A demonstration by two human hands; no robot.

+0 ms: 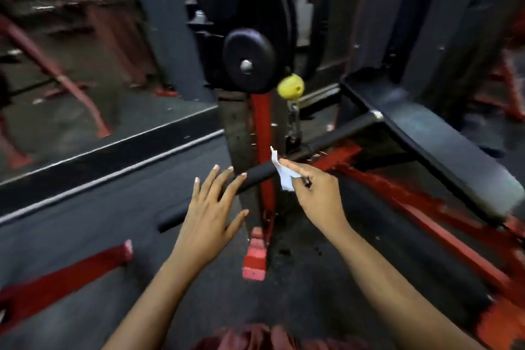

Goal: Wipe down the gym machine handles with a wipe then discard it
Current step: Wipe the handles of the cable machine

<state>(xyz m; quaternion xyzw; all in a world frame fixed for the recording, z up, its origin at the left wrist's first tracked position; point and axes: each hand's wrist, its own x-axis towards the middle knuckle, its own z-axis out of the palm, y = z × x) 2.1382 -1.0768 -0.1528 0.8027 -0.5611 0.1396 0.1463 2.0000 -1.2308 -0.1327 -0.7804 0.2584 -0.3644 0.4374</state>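
One dark floor (85,236) under red machine frames (254,258).

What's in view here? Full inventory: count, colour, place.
handle: 1, black, runs diagonally from lower left up to the machine at centre
wipe: 1, white, against the handle at centre
ball knob: 1, yellow, above the handle, beside the round pad
round pad: 1, black, centre, on the machine
upright post: 1, red, behind the handle
bench pad: 1, black, right
frame beams: several, red, low at left and right
left hand: 1, open and spread over the handle; contact unclear
right hand: 1, pinches the wipe at the handle
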